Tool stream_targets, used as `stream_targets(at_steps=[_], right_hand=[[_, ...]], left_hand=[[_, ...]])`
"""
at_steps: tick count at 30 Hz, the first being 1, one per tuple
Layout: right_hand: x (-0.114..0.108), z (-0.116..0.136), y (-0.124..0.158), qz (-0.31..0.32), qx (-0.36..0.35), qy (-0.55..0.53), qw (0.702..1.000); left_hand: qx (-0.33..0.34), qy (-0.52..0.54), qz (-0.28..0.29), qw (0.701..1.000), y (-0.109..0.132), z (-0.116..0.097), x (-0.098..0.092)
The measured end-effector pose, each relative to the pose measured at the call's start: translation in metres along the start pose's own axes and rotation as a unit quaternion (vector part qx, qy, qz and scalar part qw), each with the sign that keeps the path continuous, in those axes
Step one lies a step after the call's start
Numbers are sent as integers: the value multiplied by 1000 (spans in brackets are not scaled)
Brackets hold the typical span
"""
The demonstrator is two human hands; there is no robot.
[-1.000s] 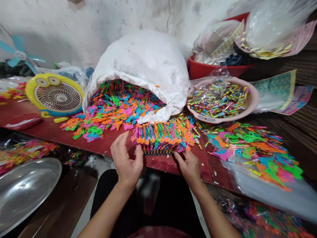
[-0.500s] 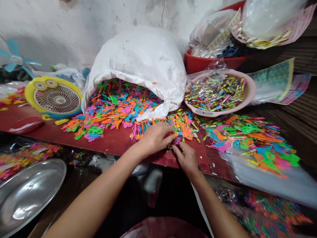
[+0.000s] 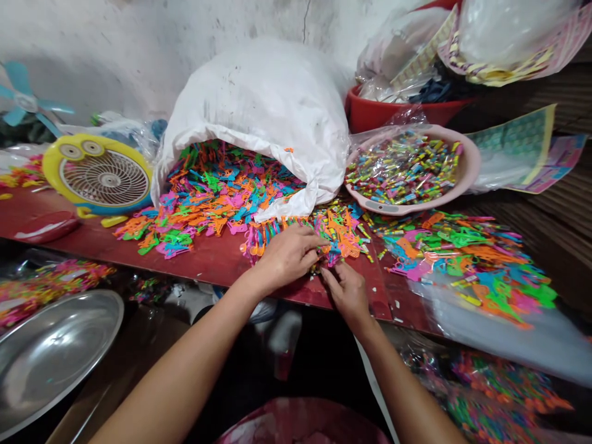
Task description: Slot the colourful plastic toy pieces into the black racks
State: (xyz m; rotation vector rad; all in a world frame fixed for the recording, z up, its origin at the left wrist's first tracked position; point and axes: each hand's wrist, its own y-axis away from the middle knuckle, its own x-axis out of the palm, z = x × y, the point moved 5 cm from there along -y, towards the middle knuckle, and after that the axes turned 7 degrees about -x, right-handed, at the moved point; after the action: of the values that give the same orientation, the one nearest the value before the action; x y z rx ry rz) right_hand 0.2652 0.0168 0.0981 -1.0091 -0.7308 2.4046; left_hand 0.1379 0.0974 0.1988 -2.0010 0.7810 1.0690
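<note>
Nearest, at the bottom of the view, the rim of a dark red basin [image 3: 300, 413]; to the left, a steel tray [image 3: 99, 320]; to the right, a bag of bright plastic pieces [image 3: 490, 401], all below table height. Both forearms reaching in from the near side, over the front edge of a red table [image 3: 208, 271]. Left hand [image 3: 289, 256] lying across a bunch of plastic shapes [image 3: 340, 237], fingers curled down and closed on it, apparently pinning it against the tabletop. Right hand [image 3: 349, 296] just beside it and nearer, fingertips [image 3: 326, 274] drawn together at the bunch's near edge, with no telling whether anything sits between them. Bunch on the table, just in front of the sack's mouth.

Beyond the hands, a heap of loose pieces [image 3: 208, 209] in pink, orange, green and blue, spilling from a white sack [image 3: 259, 98] laid on its side, mouth toward the person, probably to keep the pieces within reach. To the right, a clear plastic sheet [image 3: 499, 333] under more spread pieces; farther on, a pink basin [image 3: 472, 166] of small sticks under clear wrap. Farthest, a red tub [image 3: 407, 114] heaped with bags, a yellow fan [image 3: 104, 179] just left of the sack, a blue fan [image 3: 23, 98], and a cracked wall [image 3: 115, 37].
</note>
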Motion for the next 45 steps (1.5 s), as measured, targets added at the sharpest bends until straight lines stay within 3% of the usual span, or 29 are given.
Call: stream_targets(at_steps=[3,6,11,14,20,29,37,45], right_hand=[[-3,-3,4,-54,8,2,999],[-5,-10,9,-87,34,8,996],[2,-8,8,-45,16,-15,999],[2,-7,8,-53,20,-14,998],[4,-1,6,-19,-15,11,1000],[8,8,-1,20,-58,69,996],[4,2,-3,-19,-37,-2,999],[0,-12,0,-25,-5,25,999]], left_hand=[[-7,-6,13,1000,-1,-1,-1],[-16,-10,-12,1000,-1,-3,-3],[-45,-36,-22,998,-2,-3,2],[-73,-63,-35,995,-4,-2,4],[-79,-87,-52,992,-5,-1,5],[-115,-34,-39,992,-6,4,4],[-90,-15,-30,995,-8,3,3],[-98,-9,-19,995,-7,4,2]])
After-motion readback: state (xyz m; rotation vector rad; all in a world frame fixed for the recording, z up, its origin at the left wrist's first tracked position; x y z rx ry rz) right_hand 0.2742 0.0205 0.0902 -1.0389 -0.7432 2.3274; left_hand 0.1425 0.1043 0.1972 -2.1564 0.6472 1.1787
